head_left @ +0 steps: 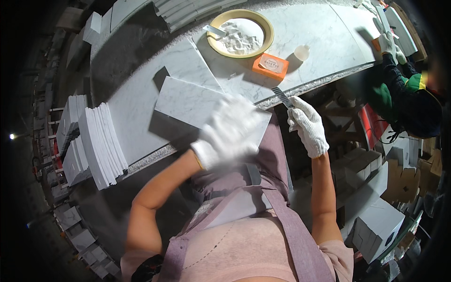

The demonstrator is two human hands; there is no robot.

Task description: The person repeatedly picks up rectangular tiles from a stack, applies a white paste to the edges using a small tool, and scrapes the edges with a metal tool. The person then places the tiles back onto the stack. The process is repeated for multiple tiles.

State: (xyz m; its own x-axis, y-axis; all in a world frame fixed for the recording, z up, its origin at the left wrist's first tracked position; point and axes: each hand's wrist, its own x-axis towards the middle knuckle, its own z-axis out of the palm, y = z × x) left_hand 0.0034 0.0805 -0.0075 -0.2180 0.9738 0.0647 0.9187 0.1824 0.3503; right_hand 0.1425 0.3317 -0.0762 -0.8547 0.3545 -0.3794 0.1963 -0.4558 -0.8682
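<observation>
My left hand [230, 134], in a white knit glove, is smeared by motion over a white, grey-veined marble tile [183, 101]. The tile is tilted, reaching past the bench's near edge above my lap; the glove hides part of it. Its fingers are too blurred to read. To the right, my gloved right hand [307, 124] pinches a short, thin strip [282, 97] with dark and light bands. That strip points up and left toward the bench edge, apart from the tile. Beyond it lies an orange box-shaped block [271, 66] with a pale label.
A yellowish bowl [213, 44] of white powder, with a flat spatula [214, 31] in it, stands on the marble-topped bench [305, 28]. Near it is a small whitish container [302, 52]. Stacked tiles [101, 145] stand at left. Another person's gloved hands [390, 44] work at far right.
</observation>
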